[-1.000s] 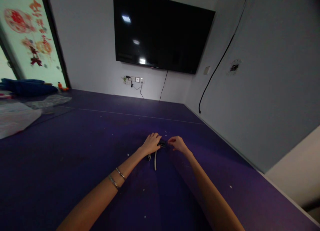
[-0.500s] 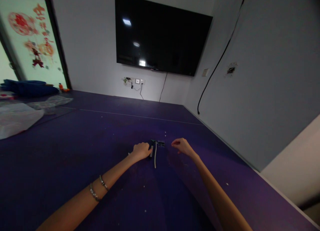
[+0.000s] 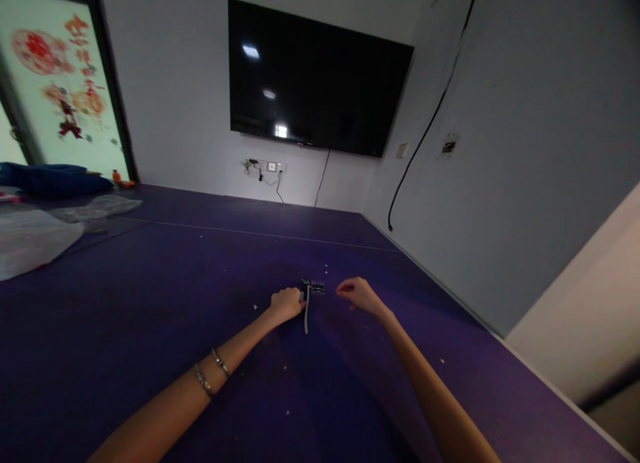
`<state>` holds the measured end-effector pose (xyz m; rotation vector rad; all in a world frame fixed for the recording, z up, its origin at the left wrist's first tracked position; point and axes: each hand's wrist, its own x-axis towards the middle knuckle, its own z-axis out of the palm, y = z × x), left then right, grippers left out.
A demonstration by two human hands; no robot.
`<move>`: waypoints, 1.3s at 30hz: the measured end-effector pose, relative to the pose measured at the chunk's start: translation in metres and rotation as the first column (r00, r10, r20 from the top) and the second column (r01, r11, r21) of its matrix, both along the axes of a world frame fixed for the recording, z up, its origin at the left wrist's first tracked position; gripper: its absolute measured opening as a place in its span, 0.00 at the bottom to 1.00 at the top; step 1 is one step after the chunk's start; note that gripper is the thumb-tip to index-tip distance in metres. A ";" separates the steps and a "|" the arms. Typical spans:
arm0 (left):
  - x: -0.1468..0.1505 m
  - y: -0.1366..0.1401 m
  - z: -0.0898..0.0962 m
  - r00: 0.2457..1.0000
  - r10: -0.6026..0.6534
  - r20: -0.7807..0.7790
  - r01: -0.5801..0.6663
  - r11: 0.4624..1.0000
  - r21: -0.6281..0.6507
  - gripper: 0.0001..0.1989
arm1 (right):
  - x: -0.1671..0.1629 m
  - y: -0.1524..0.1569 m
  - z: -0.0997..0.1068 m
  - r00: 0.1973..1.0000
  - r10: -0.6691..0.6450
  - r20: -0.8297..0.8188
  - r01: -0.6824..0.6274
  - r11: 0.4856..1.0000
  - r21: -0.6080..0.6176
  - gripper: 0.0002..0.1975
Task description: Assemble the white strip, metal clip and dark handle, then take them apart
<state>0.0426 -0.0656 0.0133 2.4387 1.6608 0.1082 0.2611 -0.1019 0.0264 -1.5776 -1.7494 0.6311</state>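
Observation:
My left hand (image 3: pixel 287 304) is closed around the near side of a small dark item that lies on the purple surface; its fingers hide most of it. Beside its fingertips a thin grey strip, like a cable or handle (image 3: pixel 307 316), runs toward me. At the strip's far end sits a small dark piece with light markings, perhaps a circuit board (image 3: pixel 318 287). To the right of that piece, apart from it, hovers my right hand (image 3: pixel 361 295). Its thumb and fingers are pinched together, and whatever may be between them is too small to make out.
The purple surface (image 3: pixel 210 356) carries several tiny white scraps. Clear plastic bags (image 3: pixel 37 239) and a dark blue cloth (image 3: pixel 55 179) lie at the far left. Beyond, a television (image 3: pixel 315 83) hangs above sockets, and a black cable (image 3: pixel 425 131) dangles along the right wall.
The whole view has shifted slightly. Both hands keep nearly the same places around the dark pieces, with my left still gripping and my right still pinched.

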 end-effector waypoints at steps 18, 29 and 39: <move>0.015 -0.024 0.017 0.971 -0.114 0.212 0.080 0.983 0.164 0.15 | -0.068 0.005 -0.005 0.734 -0.235 -0.638 0.125 0.969 -0.213 0.09; 0.018 -0.035 0.007 0.979 -0.151 0.137 0.128 0.979 0.162 0.22 | -0.020 0.000 -0.008 0.828 -0.363 -0.428 0.310 0.932 -0.189 0.09; 0.008 -0.029 -0.001 0.996 -0.091 0.003 0.089 0.984 0.152 0.21 | 0.102 -0.028 -0.022 0.819 -0.561 0.118 0.566 0.824 -0.015 0.01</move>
